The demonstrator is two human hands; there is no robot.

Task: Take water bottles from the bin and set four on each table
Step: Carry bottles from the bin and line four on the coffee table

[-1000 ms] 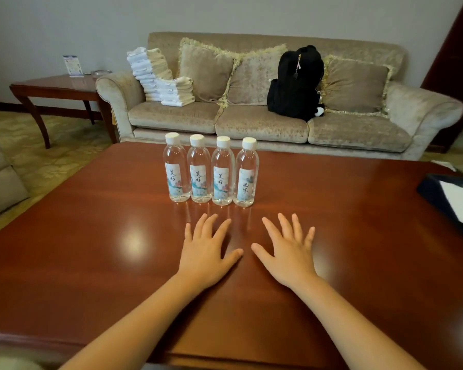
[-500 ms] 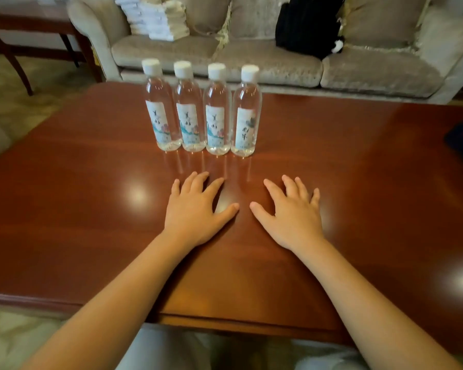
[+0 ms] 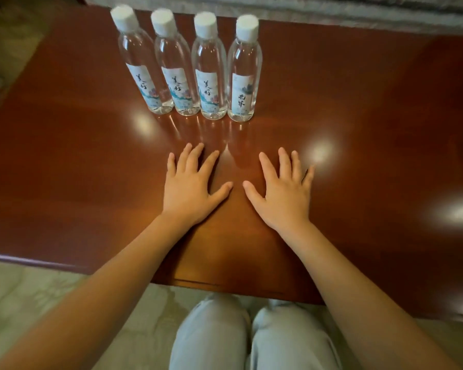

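Observation:
Several clear water bottles [image 3: 209,68] with white caps and pale printed labels stand upright in a tight row on the glossy red-brown table [image 3: 64,161], towards its far edge. My left hand [image 3: 191,186] lies flat, palm down, on the wood a short way in front of the row, fingers spread and holding nothing. My right hand [image 3: 282,190] rests the same way beside it, thumbs almost meeting. Neither hand touches a bottle. No bin is in view.
The sofa's front edge [image 3: 332,9] runs just behind the table's far side. My knees in pale trousers [image 3: 249,337] are at the table's near edge. Pale patterned floor [image 3: 24,292] shows at lower left.
The view has tilted steeply downward, so the sofa, side table and dark object at right have left the frame. My hands stay flat on the table and the bottles have not moved.

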